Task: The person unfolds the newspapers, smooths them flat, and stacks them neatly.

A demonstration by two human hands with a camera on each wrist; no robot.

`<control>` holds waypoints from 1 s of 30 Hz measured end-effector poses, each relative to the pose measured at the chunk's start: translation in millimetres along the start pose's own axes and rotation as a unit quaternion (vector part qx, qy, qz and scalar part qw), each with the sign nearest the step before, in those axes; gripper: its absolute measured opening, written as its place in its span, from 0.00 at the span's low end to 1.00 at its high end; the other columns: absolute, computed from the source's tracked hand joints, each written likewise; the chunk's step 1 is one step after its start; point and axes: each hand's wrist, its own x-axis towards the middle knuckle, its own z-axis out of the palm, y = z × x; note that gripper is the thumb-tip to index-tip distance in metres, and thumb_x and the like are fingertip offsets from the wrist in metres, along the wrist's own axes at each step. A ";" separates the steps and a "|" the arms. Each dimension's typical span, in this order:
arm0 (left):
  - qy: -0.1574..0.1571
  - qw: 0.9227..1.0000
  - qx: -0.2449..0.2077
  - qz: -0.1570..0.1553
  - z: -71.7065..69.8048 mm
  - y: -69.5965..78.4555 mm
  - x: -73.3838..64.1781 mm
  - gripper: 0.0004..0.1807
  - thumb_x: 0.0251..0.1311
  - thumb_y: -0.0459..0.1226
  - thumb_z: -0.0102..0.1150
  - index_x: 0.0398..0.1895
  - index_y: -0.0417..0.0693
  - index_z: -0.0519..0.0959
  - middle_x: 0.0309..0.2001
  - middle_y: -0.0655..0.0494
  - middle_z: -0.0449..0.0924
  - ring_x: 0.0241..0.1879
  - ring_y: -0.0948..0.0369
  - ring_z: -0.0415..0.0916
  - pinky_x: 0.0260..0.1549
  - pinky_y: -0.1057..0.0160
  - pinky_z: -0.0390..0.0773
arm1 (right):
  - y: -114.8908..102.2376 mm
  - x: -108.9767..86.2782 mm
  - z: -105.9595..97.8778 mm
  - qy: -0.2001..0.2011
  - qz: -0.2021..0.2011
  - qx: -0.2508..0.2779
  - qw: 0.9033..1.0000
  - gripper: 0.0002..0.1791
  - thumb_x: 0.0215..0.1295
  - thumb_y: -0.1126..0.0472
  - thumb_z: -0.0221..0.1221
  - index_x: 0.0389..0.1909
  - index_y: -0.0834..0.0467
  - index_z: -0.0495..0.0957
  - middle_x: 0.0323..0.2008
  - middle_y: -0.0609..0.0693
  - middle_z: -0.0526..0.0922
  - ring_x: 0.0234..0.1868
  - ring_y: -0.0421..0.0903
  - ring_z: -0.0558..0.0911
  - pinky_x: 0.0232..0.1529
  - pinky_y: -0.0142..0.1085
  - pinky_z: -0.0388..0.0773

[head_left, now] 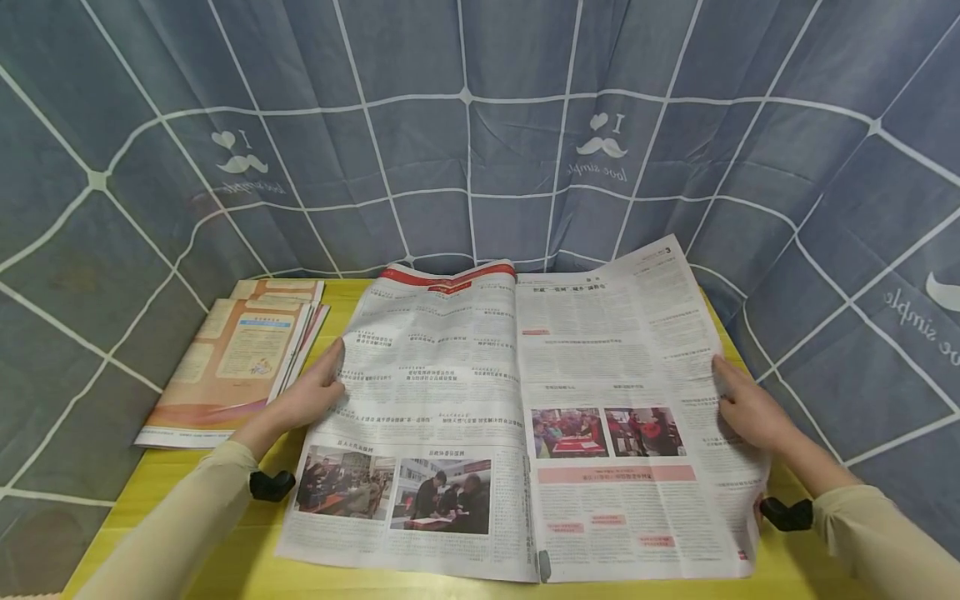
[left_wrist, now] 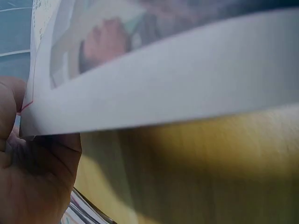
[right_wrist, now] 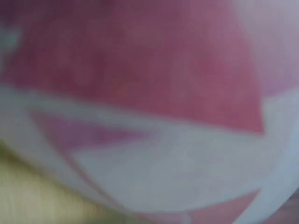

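Observation:
A newspaper (head_left: 442,375) lies spread open before me, its print upside down from where I look. My left hand (head_left: 321,383) grips its left edge; in the left wrist view the thumb is on top of the sheet and the fingers are underneath. The right hand (head_left: 753,410) holds the right edge, where the page bends and its upper corner stands raised. In the right wrist view, a blurred close-up of red and white printed paper (right_wrist: 187,158) hides that hand's fingers.
Several folded printed papers (head_left: 247,358) are stacked at the left of the yellow table (head_left: 225,533). A grey curtain (head_left: 420,167) with white grid lines surrounds the table's back and sides. Each wrist wears a small black device (head_left: 272,485).

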 end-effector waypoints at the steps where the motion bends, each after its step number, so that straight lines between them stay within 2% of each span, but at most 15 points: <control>1: -0.001 1.000 0.001 -0.001 0.1 -2.1 -0.2 0.46 0.66 0.23 0.43 0.80 0.33 0.29 0.80 0.32 0.24 0.79 0.39 0.23 0.73 0.37 0.33 | 2.2 -0.1 -1.1 -0.001 0.001 -0.006 1.000 0.38 0.71 0.74 0.45 0.78 0.75 0.41 0.76 0.76 0.44 0.76 0.74 0.47 0.71 0.66 0.48; 7: -0.007 1.000 0.001 -0.009 -0.5 -9.6 -3.1 0.47 0.66 0.23 0.44 0.80 0.33 0.28 0.80 0.32 0.23 0.78 0.39 0.23 0.73 0.36 0.33 | 12.2 0.2 -5.4 -0.013 0.008 -0.030 0.999 0.39 0.68 0.74 0.48 0.77 0.77 0.43 0.74 0.80 0.48 0.73 0.78 0.51 0.66 0.70 0.53; 13: -0.021 1.000 0.004 -0.014 -1.2 -14.4 -6.3 0.46 0.67 0.22 0.42 0.80 0.33 0.27 0.80 0.35 0.20 0.79 0.41 0.21 0.72 0.37 0.33 | 18.1 3.5 -8.5 -0.043 0.039 -0.042 0.997 0.40 0.70 0.71 0.49 0.76 0.78 0.42 0.72 0.82 0.48 0.72 0.79 0.51 0.65 0.71 0.53; 19: -0.023 0.999 0.015 -0.033 -0.7 -12.7 -8.8 0.47 0.66 0.24 0.45 0.80 0.32 0.29 0.80 0.34 0.22 0.79 0.40 0.22 0.72 0.35 0.35 | 22.7 7.3 -9.6 -0.054 0.047 -0.054 0.996 0.40 0.67 0.71 0.51 0.74 0.81 0.44 0.70 0.84 0.51 0.70 0.81 0.53 0.64 0.71 0.55; 22: -0.026 0.999 0.015 -0.035 -0.4 -10.9 -9.8 0.47 0.66 0.24 0.46 0.80 0.31 0.29 0.80 0.32 0.22 0.78 0.39 0.22 0.72 0.34 0.34 | 24.5 8.0 -10.4 -0.058 0.046 -0.042 0.996 0.39 0.68 0.72 0.52 0.73 0.84 0.45 0.69 0.85 0.52 0.69 0.82 0.54 0.65 0.71 0.54; 27: -0.032 0.998 0.028 -0.040 0.3 -10.8 -11.0 0.46 0.66 0.24 0.46 0.79 0.28 0.30 0.79 0.30 0.22 0.78 0.37 0.22 0.72 0.34 0.34 | 26.6 7.3 -12.7 -0.070 0.048 -0.050 0.995 0.35 0.69 0.71 0.53 0.70 0.86 0.52 0.66 0.85 0.55 0.67 0.82 0.56 0.63 0.72 0.57; 30: -0.034 0.997 0.045 -0.050 0.6 -11.5 -11.1 0.45 0.67 0.25 0.46 0.79 0.28 0.32 0.79 0.30 0.23 0.78 0.37 0.22 0.72 0.34 0.36 | 26.8 5.5 -15.3 -0.087 0.049 -0.047 0.994 0.34 0.71 0.70 0.54 0.69 0.86 0.54 0.67 0.86 0.52 0.66 0.84 0.54 0.61 0.72 0.57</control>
